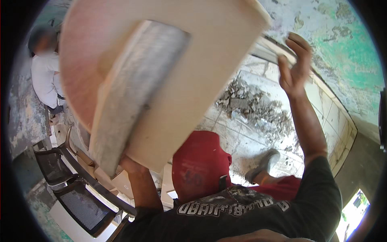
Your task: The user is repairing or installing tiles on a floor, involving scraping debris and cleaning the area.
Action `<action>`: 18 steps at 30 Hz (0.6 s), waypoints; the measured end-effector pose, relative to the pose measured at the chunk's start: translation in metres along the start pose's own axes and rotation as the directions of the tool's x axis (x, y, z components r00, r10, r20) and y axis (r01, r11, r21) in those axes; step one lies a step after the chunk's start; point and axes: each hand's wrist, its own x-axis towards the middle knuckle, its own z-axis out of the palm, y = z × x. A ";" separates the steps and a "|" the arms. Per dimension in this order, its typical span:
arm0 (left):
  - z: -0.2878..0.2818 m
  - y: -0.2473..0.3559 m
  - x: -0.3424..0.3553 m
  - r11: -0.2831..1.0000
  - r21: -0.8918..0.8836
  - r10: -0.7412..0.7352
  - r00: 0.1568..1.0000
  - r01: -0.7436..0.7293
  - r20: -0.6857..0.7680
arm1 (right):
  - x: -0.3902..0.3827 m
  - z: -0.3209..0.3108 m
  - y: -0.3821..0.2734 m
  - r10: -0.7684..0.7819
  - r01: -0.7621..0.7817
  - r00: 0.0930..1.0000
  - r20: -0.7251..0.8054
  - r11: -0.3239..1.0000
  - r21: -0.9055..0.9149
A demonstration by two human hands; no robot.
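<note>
A large pale board [209, 48] with a grey, worn-looking bar [155, 52] across its face fills the upper left, tilted and slightly blurred. Its left part is rounded and pinkish; I cannot tell whether that is a separate piece. My left hand [132, 164] grips the board at its lower edge, with the fingers mostly hidden behind it. Raised to the right, beyond the board's corner and in front of the wall, my right hand [297, 66] has its fingers curved and apart, with nothing in them.
Grey rubble [254, 107] lies heaped on the tiled floor [229, 133]. Black mesh chairs [84, 203] stand at lower left near cardboard boxes [121, 183]. A person in white [46, 78] is at far left. A peeling green-and-white wall [342, 52] rises on the right.
</note>
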 end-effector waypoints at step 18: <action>0.056 -0.008 0.074 0.833 0.386 -0.386 0.916 0.396 -0.108 | 0.126 0.080 -0.138 0.119 -0.158 0.477 0.871 0.986 -0.049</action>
